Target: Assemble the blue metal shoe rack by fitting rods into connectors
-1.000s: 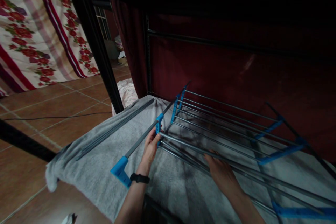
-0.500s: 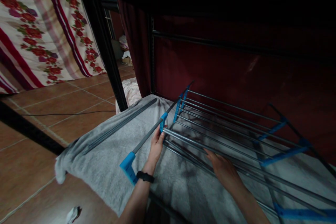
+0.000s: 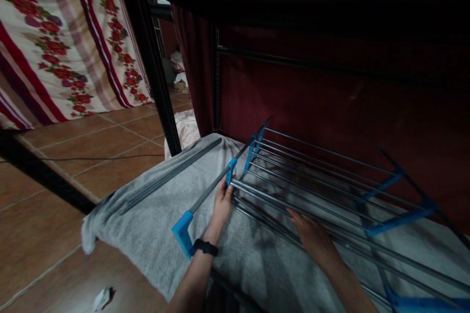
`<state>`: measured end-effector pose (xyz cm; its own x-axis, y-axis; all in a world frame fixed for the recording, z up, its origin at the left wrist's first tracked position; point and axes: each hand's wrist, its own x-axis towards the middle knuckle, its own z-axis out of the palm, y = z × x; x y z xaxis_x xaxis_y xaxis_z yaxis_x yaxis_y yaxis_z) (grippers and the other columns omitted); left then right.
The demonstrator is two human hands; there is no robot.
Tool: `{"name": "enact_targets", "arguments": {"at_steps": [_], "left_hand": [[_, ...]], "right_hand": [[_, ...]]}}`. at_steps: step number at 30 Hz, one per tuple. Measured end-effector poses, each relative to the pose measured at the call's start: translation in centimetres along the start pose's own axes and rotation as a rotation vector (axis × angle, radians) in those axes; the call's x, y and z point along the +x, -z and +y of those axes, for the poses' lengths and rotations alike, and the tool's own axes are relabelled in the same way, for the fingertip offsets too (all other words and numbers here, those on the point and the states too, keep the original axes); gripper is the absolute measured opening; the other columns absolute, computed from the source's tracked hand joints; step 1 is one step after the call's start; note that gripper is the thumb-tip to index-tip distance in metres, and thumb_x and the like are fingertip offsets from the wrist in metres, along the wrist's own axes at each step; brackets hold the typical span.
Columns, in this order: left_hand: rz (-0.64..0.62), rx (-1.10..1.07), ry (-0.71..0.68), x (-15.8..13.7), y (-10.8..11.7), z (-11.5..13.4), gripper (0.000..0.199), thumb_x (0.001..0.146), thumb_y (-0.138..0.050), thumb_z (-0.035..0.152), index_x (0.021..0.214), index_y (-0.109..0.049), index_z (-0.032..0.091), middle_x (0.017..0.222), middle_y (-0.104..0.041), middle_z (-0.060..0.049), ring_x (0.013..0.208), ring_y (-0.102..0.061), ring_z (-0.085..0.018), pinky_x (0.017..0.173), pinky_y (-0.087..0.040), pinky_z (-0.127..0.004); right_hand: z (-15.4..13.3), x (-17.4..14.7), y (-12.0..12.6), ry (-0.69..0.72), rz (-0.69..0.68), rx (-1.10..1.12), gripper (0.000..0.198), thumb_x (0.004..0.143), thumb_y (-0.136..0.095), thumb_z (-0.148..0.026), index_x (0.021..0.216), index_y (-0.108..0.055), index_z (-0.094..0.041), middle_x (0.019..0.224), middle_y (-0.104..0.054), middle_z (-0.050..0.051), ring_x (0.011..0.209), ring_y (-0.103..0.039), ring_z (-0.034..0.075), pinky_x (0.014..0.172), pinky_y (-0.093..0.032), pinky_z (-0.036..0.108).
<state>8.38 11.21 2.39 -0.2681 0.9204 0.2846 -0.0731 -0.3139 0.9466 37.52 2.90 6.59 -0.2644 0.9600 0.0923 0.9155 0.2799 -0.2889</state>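
A partly assembled rack of grey metal tubes (image 3: 316,162) and blue plastic brackets lies on a grey blanket (image 3: 154,227). My left hand (image 3: 221,206), with a black band on the wrist, is closed around a blue bracket (image 3: 230,170) where the end of a metal tube (image 3: 257,192) meets it. My right hand (image 3: 312,237) is closed on that tube farther along; its fingertips are partly hidden behind it. A blue corner piece (image 3: 182,229) caps the near end of the side pole (image 3: 210,190), left of my left wrist.
Several loose grey tubes (image 3: 172,176) lie along the blanket's left side. A black metal post (image 3: 158,76) and a low black bar (image 3: 44,176) frame the left. Dark overhead structure hangs above. Crumpled white scrap (image 3: 104,298) lies on the tiled floor (image 3: 121,129).
The view has shifted slightly, so everything sits a little farther right. Both hands keep the same places on the rack.
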Motion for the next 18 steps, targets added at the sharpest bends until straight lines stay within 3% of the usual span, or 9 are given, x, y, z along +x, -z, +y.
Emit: {"name": "enact_targets", "arguments": {"at_steps": [9,18], "left_hand": [[0.007,-0.006,-0.003,0.2,0.0,-0.4,0.041,0.089,-0.058,0.040,0.126,-0.062,0.022,0.139,-0.061,-0.007,0.129,-0.055,-0.026,0.116,-0.035,-0.044],[0.037,0.036,0.005,0.0,-0.1,-0.3,0.046,0.089,-0.058,0.042,0.130,-0.060,0.022,0.138,-0.062,-0.008,0.131,-0.053,-0.026,0.117,-0.034,-0.044]], "right_hand": [[-0.3,0.4,0.5,0.037,-0.017,0.033,0.046,0.100,-0.030,-0.022,0.137,-0.057,-0.022,0.130,-0.067,0.008,0.117,-0.065,0.022,0.096,-0.054,0.037],[-0.9,0.6,1.1,0.127,0.088,-0.010,0.043,0.100,-0.032,-0.019,0.132,-0.061,-0.021,0.127,-0.068,0.008,0.113,-0.066,0.020,0.094,-0.055,0.036]]}}
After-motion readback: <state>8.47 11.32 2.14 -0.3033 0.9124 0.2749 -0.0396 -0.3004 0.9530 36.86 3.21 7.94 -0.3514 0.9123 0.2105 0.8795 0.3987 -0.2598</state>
